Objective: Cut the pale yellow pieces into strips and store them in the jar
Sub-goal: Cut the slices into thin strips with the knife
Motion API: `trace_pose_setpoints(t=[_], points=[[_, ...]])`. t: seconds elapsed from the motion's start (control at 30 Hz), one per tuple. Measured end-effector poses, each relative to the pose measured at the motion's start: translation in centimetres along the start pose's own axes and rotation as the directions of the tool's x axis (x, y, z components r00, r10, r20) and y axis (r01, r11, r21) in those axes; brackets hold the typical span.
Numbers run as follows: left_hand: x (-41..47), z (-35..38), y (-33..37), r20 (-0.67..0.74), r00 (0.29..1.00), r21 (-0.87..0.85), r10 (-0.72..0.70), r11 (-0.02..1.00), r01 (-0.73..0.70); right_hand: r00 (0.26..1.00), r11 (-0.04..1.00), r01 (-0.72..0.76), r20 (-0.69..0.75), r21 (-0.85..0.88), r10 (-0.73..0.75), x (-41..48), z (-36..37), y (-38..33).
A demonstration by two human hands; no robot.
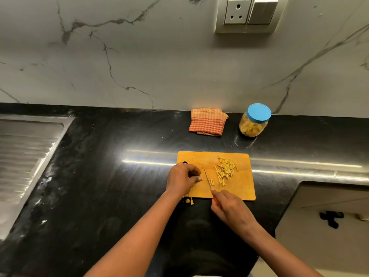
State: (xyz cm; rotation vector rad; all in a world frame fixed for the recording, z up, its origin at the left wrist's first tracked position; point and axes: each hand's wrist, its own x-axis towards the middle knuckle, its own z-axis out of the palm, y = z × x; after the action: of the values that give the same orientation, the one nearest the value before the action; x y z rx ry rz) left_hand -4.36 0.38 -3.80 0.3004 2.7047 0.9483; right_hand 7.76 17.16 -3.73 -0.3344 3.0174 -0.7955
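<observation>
Black stone countertop [99,156] is carrying a wooden cutting board [239,188]. Over the board's left part the left hand [182,177] is arching, its fingertips pinching a pale yellow piece [201,178]. Just right of that piece the knife [207,179] is touching the board, gripped by the right hand [231,211] at the board's near edge. Cut strips [226,169] are lying on the board's right half. Beyond the board's far right corner the jar [254,124] is standing closed, holding yellow pieces.

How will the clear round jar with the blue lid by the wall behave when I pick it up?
The clear round jar looks squat and wide-based, so a nudge probably won't tip it. It seems partly full of pale yellow pieces, so likely fairly light. Its smooth curved wall could slip; with the blue lid on, nothing should spill.
</observation>
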Motion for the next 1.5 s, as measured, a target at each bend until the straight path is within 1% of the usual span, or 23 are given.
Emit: trace_pose_setpoints(t=[0.13, 0.4, 0.53, 0.73, 0.93, 1.03, 1.17, 1.37, 1.5], points=[[-0.1, -0.2, 0.0, 0.008, 1.000, 0.001, -0.005, 1.000, 0.005, 1.000, 1.000, 0.009, -0.006, 0.011, -0.009, 1.0, 0.2, -0.7], [-0.3, -0.3, 0.2, -0.008, 1.000, 0.040, 0.003, 0.999, -0.003, 1.000, 1.000, -0.025, 0.003, 0.011, 0.025, 1.0, 0.6, -1.2], [-0.3, -0.4, 0.0, 0.004, 0.999, 0.048, 0.032, 0.998, -0.032, 0.998, 0.999, -0.053, 0.030, -0.009, 0.054, 1.2, 1.0, -1.7], [-0.1, -0.3, -0.2, 0.022, 0.999, 0.069, 0.044, 0.997, -0.046, 0.996, 0.997, -0.040, 0.078, -0.063, 0.045, 1.9, 1.7, -1.9], [0.0, -0.3, 0.0, 0.031, 0.999, 0.028, 0.018, 0.999, -0.019, 0.990, 0.997, -0.072, 0.120, -0.028, 0.075, 2.7, 1.1, -2.0], [0.2, -0.3, 0.1, 0.023, 0.999, -0.054, -0.039, 0.998, 0.041, 0.986, 0.994, -0.110, 0.126, -0.013, 0.111, 2.5, 0.9, -1.6], [0.6, -0.1, 0.5, 0.015, 0.995, -0.075, -0.097, 0.992, 0.098, 0.983, 0.991, -0.130, 0.133, -0.010, 0.130, 2.6, 1.0, -1.6], [0.7, 0.0, 0.9, 0.014, 0.990, -0.066, -0.142, 0.988, 0.143, 0.973, 0.990, -0.140, 0.178, -0.037, 0.144, 1.1, 0.6, -1.8], [0.6, -0.1, 0.6, 0.018, 0.990, -0.101, -0.143, 0.984, 0.144, 0.973, 0.993, -0.107, 0.202, -0.053, 0.115, 0.6, 0.0, -1.8]])
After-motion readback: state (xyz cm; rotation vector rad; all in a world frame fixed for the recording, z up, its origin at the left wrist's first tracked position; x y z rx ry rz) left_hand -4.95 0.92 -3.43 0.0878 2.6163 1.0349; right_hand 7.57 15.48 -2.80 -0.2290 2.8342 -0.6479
